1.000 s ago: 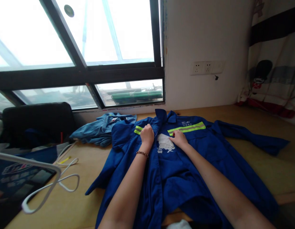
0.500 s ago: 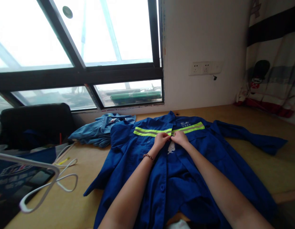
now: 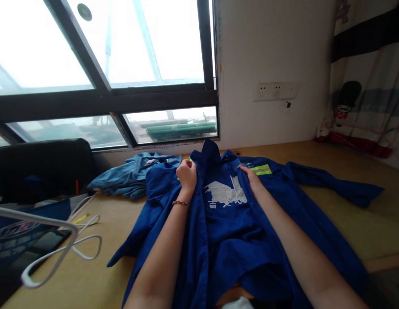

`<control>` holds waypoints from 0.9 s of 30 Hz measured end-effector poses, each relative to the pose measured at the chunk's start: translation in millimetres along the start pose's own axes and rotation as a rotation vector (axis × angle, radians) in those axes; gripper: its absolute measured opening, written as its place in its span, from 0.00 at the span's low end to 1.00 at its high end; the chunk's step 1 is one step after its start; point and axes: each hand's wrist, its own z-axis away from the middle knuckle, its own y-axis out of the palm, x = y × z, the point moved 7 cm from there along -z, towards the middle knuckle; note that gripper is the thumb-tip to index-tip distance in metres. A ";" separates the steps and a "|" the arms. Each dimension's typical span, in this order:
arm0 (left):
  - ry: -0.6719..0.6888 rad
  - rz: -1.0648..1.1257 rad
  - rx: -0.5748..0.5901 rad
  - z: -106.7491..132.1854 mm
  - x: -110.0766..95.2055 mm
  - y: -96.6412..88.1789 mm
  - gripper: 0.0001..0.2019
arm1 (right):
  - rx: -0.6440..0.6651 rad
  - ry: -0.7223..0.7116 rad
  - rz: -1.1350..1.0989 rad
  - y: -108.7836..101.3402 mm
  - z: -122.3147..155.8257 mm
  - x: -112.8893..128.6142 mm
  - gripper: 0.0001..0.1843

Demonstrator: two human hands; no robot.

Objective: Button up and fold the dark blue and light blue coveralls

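A blue work jacket (image 3: 229,240) with yellow-green reflective strips lies spread on the wooden tabletop, its front parted. My left hand (image 3: 187,175) is closed on the left front edge near the chest and lifts it outward. On the other side, my right hand (image 3: 249,175) pinches the right front edge beside the reflective strip (image 3: 261,170). Between the hands the inside of the jacket's back shows, with a white print (image 3: 223,192) on it. A bead bracelet (image 3: 180,203) circles my left wrist.
Lighter blue folded clothing (image 3: 128,177) lies beyond the jacket's left sleeve. A white cable (image 3: 73,234) loops over the left side of the wooden tabletop (image 3: 99,274). Behind are a window (image 3: 160,90) and wall sockets (image 3: 273,91); a curtain (image 3: 373,86) hangs at right.
My hands were together at the jacket's front closure. They have moved apart, left and right, pulling the two front edges open and uncovering the white print inside.
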 end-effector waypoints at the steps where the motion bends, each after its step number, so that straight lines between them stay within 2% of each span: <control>1: 0.054 0.021 0.052 5.7 -7.1 8.7 0.18 | 0.008 0.020 -0.022 2.3 1.6 -2.6 0.08; 2: 0.116 0.054 0.131 15.4 -16.0 22.8 0.16 | 0.019 0.043 -0.043 4.6 2.9 -5.3 0.08; 3: 0.183 0.099 0.258 28.9 -26.0 42.6 0.14 | 0.029 0.060 -0.059 6.4 3.9 -7.5 0.07; 5: 0.241 0.127 0.400 56.5 -38.8 77.0 0.08 | 0.046 0.080 -0.074 8.9 5.0 -10.2 0.07; 7: 0.243 0.156 0.478 75.9 -42.6 101.7 0.05 | 0.064 0.085 -0.073 10.5 5.4 -11.6 0.07; 9: 0.153 0.276 0.551 82.9 -36.5 115.3 0.05 | 0.094 0.085 -0.054 13.0 6.4 -12.9 0.09; 13: -0.168 0.729 0.699 78.9 -15.7 122.4 0.05 | 0.176 0.081 0.040 22.5 12.8 -18.9 0.07; 16: -0.320 0.981 0.757 77.3 -8.0 123.4 0.06 | 0.205 0.059 0.153 29.1 17.9 -24.6 0.04; 21: -0.411 1.106 0.740 78.2 -0.5 127.9 0.09 | 0.162 -0.091 0.376 30.0 16.8 -21.5 0.08; 27: -0.406 1.099 0.702 76.4 0.8 127.0 0.10 | 0.110 -0.373 0.621 34.5 21.9 3.5 0.03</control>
